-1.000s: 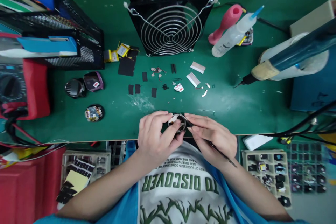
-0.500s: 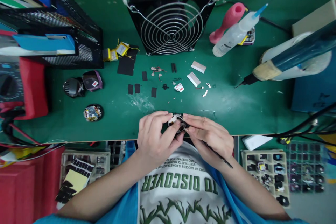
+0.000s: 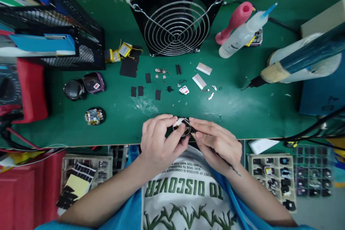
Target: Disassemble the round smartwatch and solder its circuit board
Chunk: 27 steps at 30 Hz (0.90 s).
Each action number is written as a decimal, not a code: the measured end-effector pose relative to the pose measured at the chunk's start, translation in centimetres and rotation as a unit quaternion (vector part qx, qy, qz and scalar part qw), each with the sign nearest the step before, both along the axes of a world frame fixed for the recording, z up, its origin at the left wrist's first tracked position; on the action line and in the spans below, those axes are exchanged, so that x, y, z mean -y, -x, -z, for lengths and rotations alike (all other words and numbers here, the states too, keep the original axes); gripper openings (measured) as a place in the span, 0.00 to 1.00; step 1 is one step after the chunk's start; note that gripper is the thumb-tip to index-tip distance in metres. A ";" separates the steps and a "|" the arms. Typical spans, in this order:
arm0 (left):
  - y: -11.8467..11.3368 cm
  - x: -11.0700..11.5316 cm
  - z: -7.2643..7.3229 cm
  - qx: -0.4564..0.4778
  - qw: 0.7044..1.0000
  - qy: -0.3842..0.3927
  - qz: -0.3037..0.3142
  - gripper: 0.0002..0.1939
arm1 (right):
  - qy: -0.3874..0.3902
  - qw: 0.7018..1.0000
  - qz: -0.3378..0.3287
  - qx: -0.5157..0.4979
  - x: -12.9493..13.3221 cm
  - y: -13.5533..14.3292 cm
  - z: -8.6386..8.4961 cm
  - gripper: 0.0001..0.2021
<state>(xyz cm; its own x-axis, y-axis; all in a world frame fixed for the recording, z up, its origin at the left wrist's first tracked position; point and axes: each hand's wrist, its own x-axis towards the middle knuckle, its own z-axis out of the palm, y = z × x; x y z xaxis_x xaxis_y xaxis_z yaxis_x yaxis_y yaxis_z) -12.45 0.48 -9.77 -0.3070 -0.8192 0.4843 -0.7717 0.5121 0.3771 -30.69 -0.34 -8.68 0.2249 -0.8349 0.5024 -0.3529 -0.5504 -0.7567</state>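
Observation:
At the front edge of the bench, a small round device housing (image 3: 177, 123) is pinched in my left hand (image 3: 159, 143). It has a dark rim and a pale piece inside, and my left thumb presses into its open face. My right hand (image 3: 221, 143) grips a slim dark pen-like tool (image 3: 225, 164), whose rear end sticks out below the palm toward my wrist. The tool's working end meets the right side of the housing, where fingers partly hide it. Beyond the hands lie a white part with red marks (image 3: 184, 90) and several black pads (image 3: 157, 95).
A black fan with a wire guard (image 3: 176, 30) stands at the back. Left are a mesh organizer (image 3: 88, 48) and a round circuit assembly (image 3: 95, 115). Right are a clear dropper bottle (image 3: 239, 37) and a blue-handled tool (image 3: 299, 63). Parts trays (image 3: 272, 156) sit below the bench edge.
My right hand and the slim tool have shifted slightly right and toward my body. My left hand and the round housing stay almost in place.

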 end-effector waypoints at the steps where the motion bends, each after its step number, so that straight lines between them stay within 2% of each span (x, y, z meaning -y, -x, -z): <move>1: 0.0 0.0 0.0 0.000 1.000 0.000 0.000 0.11 | -0.001 1.000 0.003 0.000 0.0 -0.1 0.0 0.14; 6: 0.0 0.0 0.0 0.000 1.000 -0.001 0.005 0.11 | -0.002 1.000 -0.008 0.006 0.1 0.0 0.0 0.14; 11: -0.1 -0.1 0.1 -0.003 1.000 -0.003 0.003 0.11 | -0.052 0.996 -0.049 0.044 0.5 0.4 -0.4 0.11; 16: 0.0 -0.1 0.0 0.005 1.000 -0.006 0.000 0.12 | -0.054 0.996 -0.043 0.052 0.5 0.5 -0.3 0.12; 19: 0.1 -0.1 -0.2 -0.016 0.999 -0.029 -0.009 0.11 | -0.091 0.992 -0.037 0.085 0.3 0.8 -0.3 0.13; 21: 0.0 -0.1 -0.5 -0.042 0.997 -0.062 -0.016 0.14 | -0.131 0.983 -0.023 0.126 0.1 1.0 -0.6 0.13; 23: -0.2 -0.2 -1.0 -0.058 0.994 -0.096 -0.016 0.22 | -0.157 0.975 -0.015 0.153 -0.2 1.3 -1.0 0.13; 25: -0.8 -0.3 -1.7 -0.058 0.991 -0.117 0.008 0.27 | -0.175 0.972 -0.026 0.158 -0.7 1.4 -1.6 0.11; 27: -1.5 -0.4 -2.5 -0.058 0.989 -0.124 0.061 0.19 | -0.201 0.965 -0.049 0.160 -1.3 1.4 -2.1 0.08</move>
